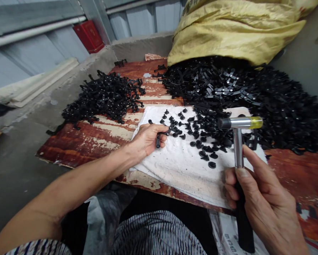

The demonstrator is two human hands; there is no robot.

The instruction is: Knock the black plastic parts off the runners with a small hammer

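Observation:
My left hand [148,138] is closed over the white cloth, pinching a small black jointed plastic part [158,141] whose ends stick out between the fingers. To the right of it, round black caps with stems [202,153] lie scattered on the white cloth [169,170]. My right hand [265,198] grips the black handle of a small mallet [238,141], held upright above the cloth's right side. The mallet's head is metal, with a black face pointing left and a yellow face pointing right. My right index finger rests along the shaft.
A heap of black jointed parts [106,95] lies on the left of the worn red board [76,141]. A larger black heap [214,81] spills from a yellow sack [236,32] at the back. A red box [89,36] stands by the wall.

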